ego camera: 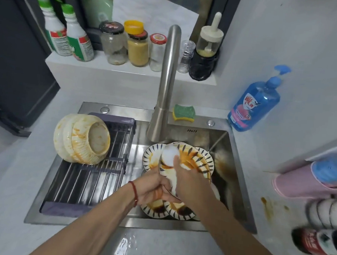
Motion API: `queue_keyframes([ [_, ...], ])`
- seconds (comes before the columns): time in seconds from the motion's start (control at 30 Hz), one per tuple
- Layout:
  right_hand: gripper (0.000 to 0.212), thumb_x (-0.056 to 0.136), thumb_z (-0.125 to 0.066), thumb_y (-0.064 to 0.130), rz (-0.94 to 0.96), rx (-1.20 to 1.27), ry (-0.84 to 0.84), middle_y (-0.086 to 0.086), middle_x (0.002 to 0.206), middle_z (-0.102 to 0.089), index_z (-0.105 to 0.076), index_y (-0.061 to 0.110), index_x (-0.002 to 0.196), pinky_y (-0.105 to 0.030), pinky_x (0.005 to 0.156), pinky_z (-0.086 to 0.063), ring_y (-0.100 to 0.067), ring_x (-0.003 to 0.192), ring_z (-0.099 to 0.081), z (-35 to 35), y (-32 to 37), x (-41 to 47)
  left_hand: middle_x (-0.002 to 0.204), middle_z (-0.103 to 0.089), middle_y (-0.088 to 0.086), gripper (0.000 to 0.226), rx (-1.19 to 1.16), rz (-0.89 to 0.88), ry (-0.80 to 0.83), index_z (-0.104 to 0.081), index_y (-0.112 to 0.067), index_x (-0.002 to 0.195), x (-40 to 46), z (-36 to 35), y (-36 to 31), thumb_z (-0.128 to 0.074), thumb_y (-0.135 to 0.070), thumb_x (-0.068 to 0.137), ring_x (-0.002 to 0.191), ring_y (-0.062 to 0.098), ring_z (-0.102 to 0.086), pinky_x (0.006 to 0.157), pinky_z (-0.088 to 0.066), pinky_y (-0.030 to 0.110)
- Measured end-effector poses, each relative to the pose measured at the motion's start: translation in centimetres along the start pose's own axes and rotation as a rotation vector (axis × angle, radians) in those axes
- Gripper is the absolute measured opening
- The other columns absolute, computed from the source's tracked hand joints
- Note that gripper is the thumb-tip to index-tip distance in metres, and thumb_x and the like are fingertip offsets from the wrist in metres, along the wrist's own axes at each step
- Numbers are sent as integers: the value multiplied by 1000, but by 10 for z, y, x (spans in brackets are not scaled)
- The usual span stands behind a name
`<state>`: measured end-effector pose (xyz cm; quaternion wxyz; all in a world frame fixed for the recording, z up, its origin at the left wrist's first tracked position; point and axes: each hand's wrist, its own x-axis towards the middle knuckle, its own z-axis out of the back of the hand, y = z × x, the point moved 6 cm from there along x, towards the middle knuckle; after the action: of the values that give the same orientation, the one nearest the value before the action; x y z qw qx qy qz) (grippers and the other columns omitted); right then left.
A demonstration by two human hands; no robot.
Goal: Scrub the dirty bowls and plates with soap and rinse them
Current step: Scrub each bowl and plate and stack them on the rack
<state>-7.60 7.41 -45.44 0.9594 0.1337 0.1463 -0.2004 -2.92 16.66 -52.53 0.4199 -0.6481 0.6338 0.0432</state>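
While my left hand (152, 191) grips the near rim of one tilted plate (193, 163) over the sink (237, 170), my right hand (190, 179) presses a white foamy scrubber (170, 154) on it. I judge this early: sauce-stained plates (179, 210) wait below, and dirty bowls (81, 140) sit on the left rack (94, 180), unwashed.
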Motion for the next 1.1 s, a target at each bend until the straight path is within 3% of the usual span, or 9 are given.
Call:
queue_keyframes([
  [0.07,76,101,-49,13,66,-2,1,2,80,-55,-6,31,160,-33,59,-54,-14,67,-55,-1,-8,-5,131,-65,26,75,-21,-1,28,-42,-7,147,-4,1,0,-41,29,82,115,47,-67,88,-56,68],
  [0.13,75,99,-45,8,-27,-56,-26,3,73,-53,-8,29,161,-29,57,-54,-9,62,-54,11,-40,6,136,-62,31,72,-46,6,71,-41,-6,147,-11,-6,2,-40,29,84,118,55,-63,89,-54,69],
  [0.23,76,100,-47,10,-7,-70,-37,1,82,-59,-5,24,162,-30,61,-52,-12,68,-56,16,-32,-2,133,-65,28,68,-30,4,73,-45,-9,145,-13,-15,6,-37,28,88,118,54,-64,91,-56,66],
  [0.4,78,103,-53,22,181,-100,107,-4,94,-67,-1,28,161,-37,69,-55,-18,74,-57,7,-5,-20,108,-72,21,42,-152,-42,144,-70,0,114,-18,-22,-3,-43,9,84,105,43,-70,99,-51,68],
  [0.53,76,100,-50,14,252,-195,209,-4,97,-62,-6,28,160,-34,72,-58,-17,81,-63,-3,-21,-53,138,-57,23,52,-196,-104,-62,-51,-9,137,-17,-4,-3,-42,-9,87,119,51,-61,84,-55,71],
  [0.7,64,102,-41,14,47,-298,181,3,81,-51,-16,25,160,-27,61,-52,-9,66,-56,10,-76,-32,148,-49,25,84,-73,-110,-163,-40,-22,147,-8,-4,8,-50,8,69,123,59,-55,83,-55,72],
  [0.87,49,104,-38,15,104,-359,192,3,79,-48,-33,18,153,-23,52,-37,-6,56,-45,-1,-54,-47,135,-55,16,97,43,-130,-174,-33,-37,151,-15,-10,6,-38,22,74,95,40,-72,68,-62,60],
  [1.0,58,101,-39,12,-20,-259,85,1,84,-58,-25,18,157,-26,56,-49,-10,67,-58,9,-66,-7,144,-53,20,100,74,-131,-108,-34,-38,149,-15,-20,15,-38,22,69,110,54,-68,81,-52,78],
  [1.1,58,106,-39,16,78,-37,27,3,77,-59,-16,25,159,-28,54,-52,-9,62,-57,1,-32,-10,134,-65,23,86,42,-128,-37,-45,-21,145,-16,-22,13,-33,23,72,112,55,-66,87,-50,79],
])
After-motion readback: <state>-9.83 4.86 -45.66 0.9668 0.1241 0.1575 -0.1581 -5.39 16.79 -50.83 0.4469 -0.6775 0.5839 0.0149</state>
